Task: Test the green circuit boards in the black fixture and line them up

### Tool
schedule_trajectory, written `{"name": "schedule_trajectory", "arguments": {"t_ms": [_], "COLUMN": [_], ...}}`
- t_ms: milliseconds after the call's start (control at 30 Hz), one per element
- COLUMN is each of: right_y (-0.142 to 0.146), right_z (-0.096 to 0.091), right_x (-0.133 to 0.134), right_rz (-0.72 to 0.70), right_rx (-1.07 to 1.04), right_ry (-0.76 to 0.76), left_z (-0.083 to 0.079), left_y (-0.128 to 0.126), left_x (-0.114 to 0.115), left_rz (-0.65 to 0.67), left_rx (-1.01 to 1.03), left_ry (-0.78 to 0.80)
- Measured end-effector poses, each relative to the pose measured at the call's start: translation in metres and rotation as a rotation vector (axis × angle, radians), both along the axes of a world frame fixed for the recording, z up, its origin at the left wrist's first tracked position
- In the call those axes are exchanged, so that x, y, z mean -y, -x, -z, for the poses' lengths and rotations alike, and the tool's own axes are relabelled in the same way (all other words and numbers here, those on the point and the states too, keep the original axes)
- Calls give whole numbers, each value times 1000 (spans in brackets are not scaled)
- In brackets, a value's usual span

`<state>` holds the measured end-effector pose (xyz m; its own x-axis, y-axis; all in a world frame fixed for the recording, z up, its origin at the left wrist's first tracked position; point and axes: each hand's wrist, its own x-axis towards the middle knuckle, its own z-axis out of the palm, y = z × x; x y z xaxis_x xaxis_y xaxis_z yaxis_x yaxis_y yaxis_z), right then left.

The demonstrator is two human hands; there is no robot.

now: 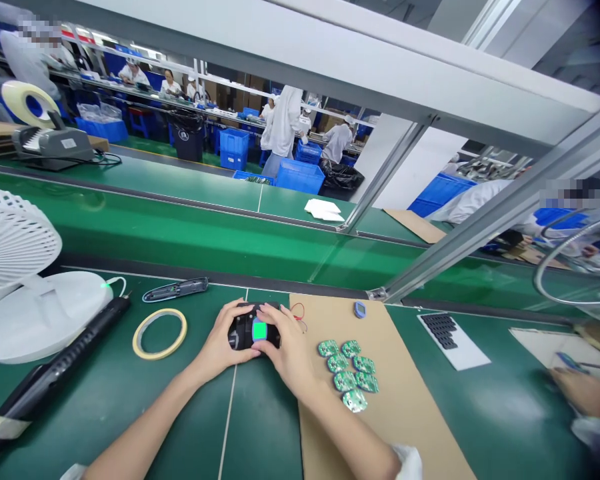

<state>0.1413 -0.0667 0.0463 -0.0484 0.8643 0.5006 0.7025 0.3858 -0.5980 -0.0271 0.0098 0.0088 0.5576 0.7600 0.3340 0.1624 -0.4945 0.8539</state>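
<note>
Both my hands are around a black box-like fixture [244, 337] on the green table. My left hand [219, 343] grips its left side, with the thumb along the front edge. My right hand [291, 350] has its fingers and thumb around a small blue device [260, 330] with a lit green screen, which sits on the fixture. Part of the fixture is hidden under the fingers. Red and dark thin wires [299, 312] come out near the right hand. To the right, several green circuit boards in blue shells [345, 381] lie on a cardboard sheet [390, 407].
Another small blue device [360, 309] rests at the cardboard's far end. Left are a tape roll [140, 339], a black tool casing [175, 289], a black electric screwdriver [75, 350] and a white fan [45, 320]. Black parts [440, 330] lie right; a co-worker's hand [583, 392] is beyond.
</note>
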Motion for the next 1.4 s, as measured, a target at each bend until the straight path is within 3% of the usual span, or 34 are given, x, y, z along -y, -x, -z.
{"name": "schedule_trajectory", "arguments": {"t_ms": [267, 867, 1000, 1133, 1233, 1300, 1400], "right_y": [-1, -4, 1, 1, -23, -53, -104], "right_z": [1, 7, -1, -23, -33, -29, -11], "right_x": [-1, -5, 1, 8, -18, -54, -110], "right_rz": [-5, -14, 15, -24, 16, 203, 410], "right_rx": [-63, -92, 30, 145, -36, -161, -145], "right_ry": [14, -27, -2, 7, 142, 280, 326], "left_z": [-3, 6, 4, 3, 7, 12, 17], "left_y": [2, 2, -1, -4, -5, -5, -4], "left_x": [0, -3, -2, 0, -1, -2, -3], "left_rz": [-11, -37, -33, -34, -54, -62, -64], "left_rx": [-39, -44, -46, -19, -22, -50, -79], "left_ry": [-20, -144, -155, -171, -192, -197, -193]}}
